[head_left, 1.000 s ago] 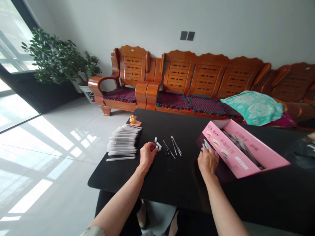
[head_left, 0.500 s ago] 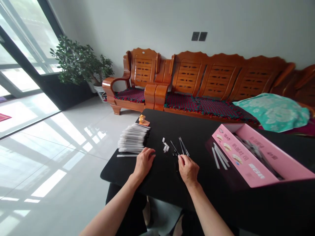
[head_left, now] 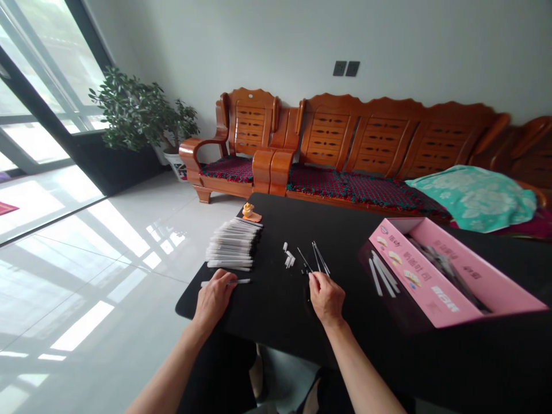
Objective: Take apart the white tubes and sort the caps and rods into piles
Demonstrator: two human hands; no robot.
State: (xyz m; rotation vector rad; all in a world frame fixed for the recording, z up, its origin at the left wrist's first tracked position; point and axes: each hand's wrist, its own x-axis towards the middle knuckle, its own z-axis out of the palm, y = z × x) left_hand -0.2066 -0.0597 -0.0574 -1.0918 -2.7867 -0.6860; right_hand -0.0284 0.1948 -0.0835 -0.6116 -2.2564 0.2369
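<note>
On the left of the black table (head_left: 345, 230), my left hand (head_left: 215, 296) is closed on a white pen barrel (head_left: 244, 281), which lies sideways under the fingers. Just beyond it is a row of similar white barrels (head_left: 230, 246), their dark ends to the right. My right hand (head_left: 328, 294) pinches the near end of a thin dark rod like a pen refill (head_left: 303, 258). Several more thin rods (head_left: 322, 259) lie beside those fingertips. Small white caps (head_left: 290, 260) and tiny black bits (head_left: 303, 271) are scattered between the hands.
At the right stands an open pink box (head_left: 431, 282) with grey items inside, and several white barrels (head_left: 380, 276) lie beside it. A small orange figurine (head_left: 248, 212) sits behind the row. Beyond the table is a wooden sofa (head_left: 332, 135); a potted plant (head_left: 138, 109) is at left.
My left hand has moved left and toward me, drawing one white barrel away from the row. My right hand has hardly moved and keeps its pinch on the thin rod.
</note>
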